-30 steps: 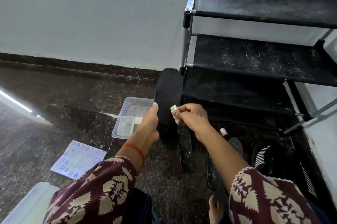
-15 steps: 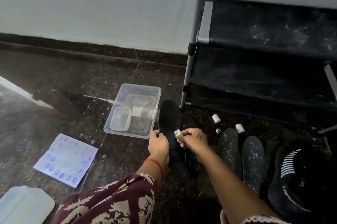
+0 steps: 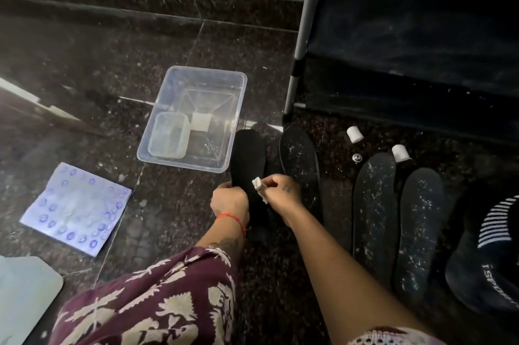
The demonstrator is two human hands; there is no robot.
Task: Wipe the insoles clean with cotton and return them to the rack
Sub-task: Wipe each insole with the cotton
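A clean-looking black insole (image 3: 248, 156) lies lengthwise on the dark floor in front of me. My left hand (image 3: 229, 202) grips its left edge near the heel. My right hand (image 3: 280, 193) pinches a small wad of white cotton (image 3: 257, 184) against the insole's surface. Three more black insoles speckled with white dust lie to the right: one (image 3: 299, 156) beside the held one, two others (image 3: 375, 204) (image 3: 418, 221) further right. The black shoe rack (image 3: 407, 44) stands at the upper right, its metal leg (image 3: 302, 32) close to the insoles.
A clear plastic tub (image 3: 196, 120) with a smaller container inside sits left of the insoles. A blue patterned cloth (image 3: 75, 208) and a pale lid (image 3: 25, 294) lie at the left. Two white caps (image 3: 354, 134) (image 3: 401, 152) sit near the rack. A black sock (image 3: 488, 254) is at the right.
The insole has come down from upright in front of the rack to flat on the floor. Both hands lowered with it, and my view tilted down.
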